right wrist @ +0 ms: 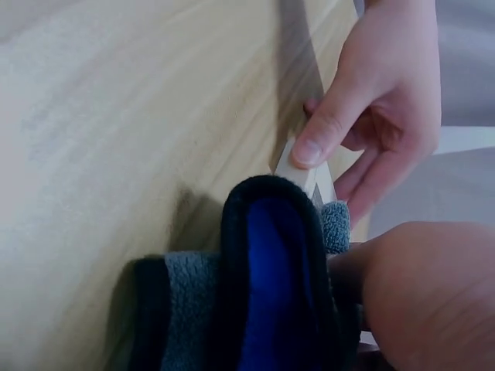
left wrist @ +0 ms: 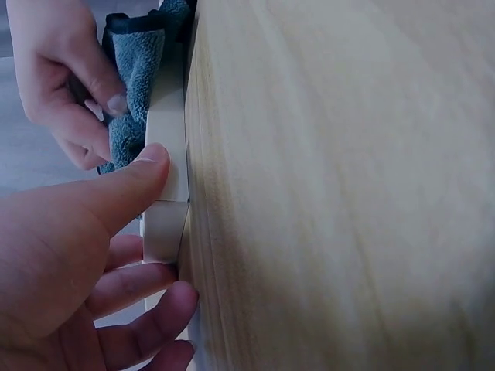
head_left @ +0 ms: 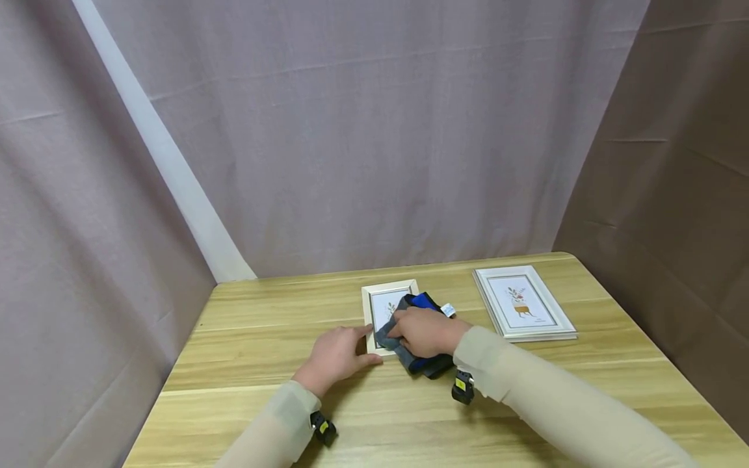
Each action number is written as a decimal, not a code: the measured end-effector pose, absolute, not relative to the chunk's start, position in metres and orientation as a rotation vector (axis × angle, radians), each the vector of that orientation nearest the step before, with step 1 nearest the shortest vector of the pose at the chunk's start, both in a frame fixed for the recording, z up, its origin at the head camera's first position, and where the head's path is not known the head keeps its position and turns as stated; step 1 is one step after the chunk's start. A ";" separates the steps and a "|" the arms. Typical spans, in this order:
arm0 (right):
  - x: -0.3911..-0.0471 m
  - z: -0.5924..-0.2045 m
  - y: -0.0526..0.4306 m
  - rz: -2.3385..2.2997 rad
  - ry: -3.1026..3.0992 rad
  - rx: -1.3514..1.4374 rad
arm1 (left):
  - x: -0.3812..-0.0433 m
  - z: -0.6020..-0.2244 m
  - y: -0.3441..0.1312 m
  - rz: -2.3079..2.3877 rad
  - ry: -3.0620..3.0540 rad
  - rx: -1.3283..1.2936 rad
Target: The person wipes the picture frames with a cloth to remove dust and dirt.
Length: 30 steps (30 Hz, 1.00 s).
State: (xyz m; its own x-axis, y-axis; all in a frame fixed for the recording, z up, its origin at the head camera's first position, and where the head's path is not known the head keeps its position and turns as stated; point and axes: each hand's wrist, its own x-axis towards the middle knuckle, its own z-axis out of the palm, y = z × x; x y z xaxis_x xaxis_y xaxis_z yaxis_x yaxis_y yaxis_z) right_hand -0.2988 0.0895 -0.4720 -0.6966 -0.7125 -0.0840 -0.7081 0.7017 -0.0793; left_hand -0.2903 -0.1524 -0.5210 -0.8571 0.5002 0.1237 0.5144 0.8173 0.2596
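A small picture frame (head_left: 367, 302) with a cream border and a plant print lies flat on the wooden table. My left hand (head_left: 336, 356) holds it at the near left corner, thumb on the near edge and fingers along the left side; the left wrist view shows the thumb (left wrist: 155, 158) against the frame's side. My right hand (head_left: 424, 330) grips a bunched grey-and-blue cloth (right wrist: 193, 309) with dark edging, over the frame's right part. The cloth hides much of the print. A white tag (head_left: 448, 310) sticks out from the cloth.
At the back right of the table (head_left: 269, 325) lies a white picture frame (head_left: 523, 305) with an orange animal-like print, seemingly stacked on another. A grey curtain (head_left: 374, 143) hangs behind the table's far edge, and a brown one (head_left: 673, 195) at the right.
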 end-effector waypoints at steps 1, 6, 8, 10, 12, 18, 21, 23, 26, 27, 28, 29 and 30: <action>-0.297 -0.472 0.089 -0.035 2.803 -1.172 | -0.291 -0.521 -0.153 -0.451 -2.947 -0.828; -0.290 -0.474 0.084 0.138 2.848 -1.135 | -0.294 -0.522 -0.155 -0.504 -2.952 -0.850; -0.288 -0.477 0.081 0.199 2.858 -1.110 | -0.295 -0.522 -0.156 -0.523 -2.956 -0.847; -0.287 -0.480 0.078 0.233 2.864 -1.085 | -0.295 -0.521 -0.157 -0.539 -2.961 -0.842; -0.286 -0.481 0.075 0.251 2.868 -1.057 | -0.295 -0.519 -0.158 -0.539 -2.962 -0.838; -0.291 -0.476 0.069 0.267 2.864 -0.966 | -0.296 -0.518 -0.155 -0.547 -2.967 -0.856; -0.296 -0.473 0.068 0.281 2.852 -0.940 | -0.299 -0.517 -0.153 -0.552 -2.965 -0.862; -0.300 -0.472 0.068 0.273 2.847 -0.932 | -0.300 -0.516 -0.152 -0.553 -2.965 -0.861; -0.307 -0.471 0.067 0.253 2.839 -0.915 | -0.300 -0.516 -0.152 -0.537 -2.970 -0.859; -0.310 -0.471 0.066 0.251 2.838 -0.905 | -0.299 -0.516 -0.152 -0.536 -2.972 -0.861; -0.312 -0.471 0.065 0.246 2.837 -0.890 | -0.299 -0.516 -0.152 -0.538 -2.973 -0.864; -0.315 -0.471 0.064 0.241 2.836 -0.874 | -0.299 -0.516 -0.152 -0.539 -2.973 -0.867; -0.318 -0.471 0.063 0.235 2.837 -0.860 | -0.299 -0.516 -0.152 -0.547 -2.972 -0.870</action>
State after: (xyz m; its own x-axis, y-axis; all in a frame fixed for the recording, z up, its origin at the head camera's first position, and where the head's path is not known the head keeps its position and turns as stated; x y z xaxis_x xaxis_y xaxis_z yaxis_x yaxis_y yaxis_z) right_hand -0.3182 0.0631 -0.4708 -0.8199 -0.5345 -0.2052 -0.5610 0.8216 0.1016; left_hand -0.2988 -0.1520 -0.5163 -0.8470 0.5233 0.0933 0.5223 0.7866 0.3295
